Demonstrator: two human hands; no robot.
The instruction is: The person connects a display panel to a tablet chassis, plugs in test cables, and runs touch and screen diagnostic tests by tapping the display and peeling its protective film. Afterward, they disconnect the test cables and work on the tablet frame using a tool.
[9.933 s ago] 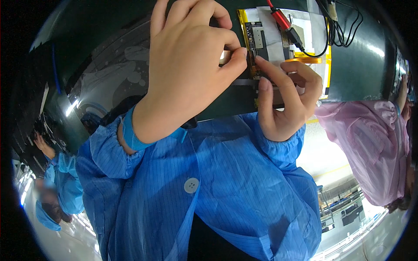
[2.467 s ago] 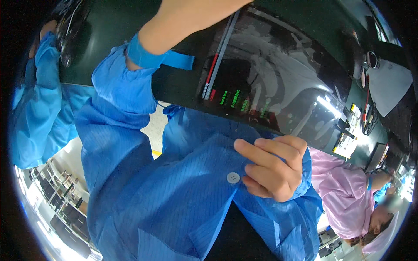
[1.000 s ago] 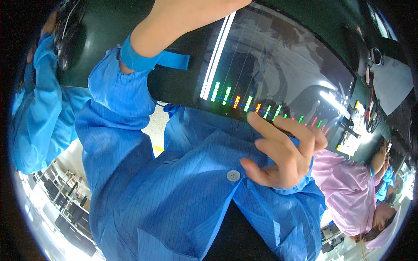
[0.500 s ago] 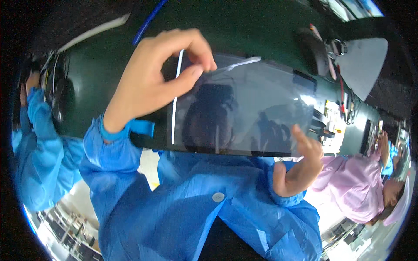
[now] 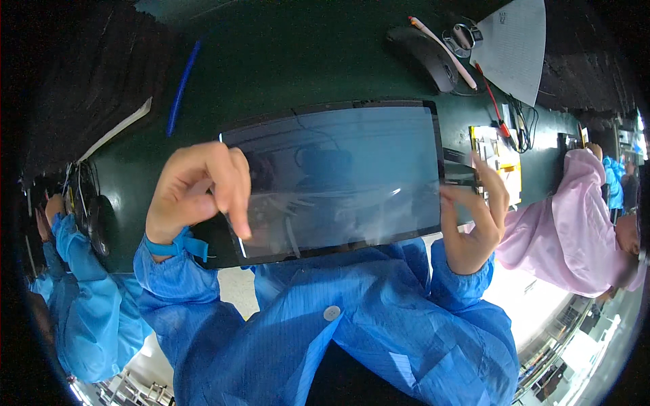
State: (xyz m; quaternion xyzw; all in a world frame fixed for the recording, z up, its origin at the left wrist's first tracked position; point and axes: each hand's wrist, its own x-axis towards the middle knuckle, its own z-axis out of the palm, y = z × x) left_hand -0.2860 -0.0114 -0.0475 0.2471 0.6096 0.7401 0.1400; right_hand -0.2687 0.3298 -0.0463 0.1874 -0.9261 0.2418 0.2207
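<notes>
- Where the dark green bench runs out at far left, a co-worker's blue sleeve reaches in; beside it lies a dark rounded object with thin cables near it.
- Further in: a pale narrow strip lies slantwise; to its right, a slim blue rod, well apart from the panel.
- Left hand, blue band at the wrist: at the panel's left edge, fingers bent, one pointing down over the lower left corner. Blurred; cannot tell whether it pinches anything or touches the glass.
- Display panel, dark and glossy with a black border: lies on the bench between the two hands, its long near edge toward the wearer's blue smock. Bright white line down its left margin; reflections across the surface.
- Beyond the panel, upper right: black computer mouse, a pale pen alongside it, a ring-shaped metal item.
- Right hand: at the panel's right edge, released, fingers bent and spread; contact with the edge cannot be told. Dark flat strips lie just beyond.
- Right of these: yellow-edged circuit assembly, red cable, grey sheet, coiled black cable.
- Far right: a person in a pink smock.
</notes>
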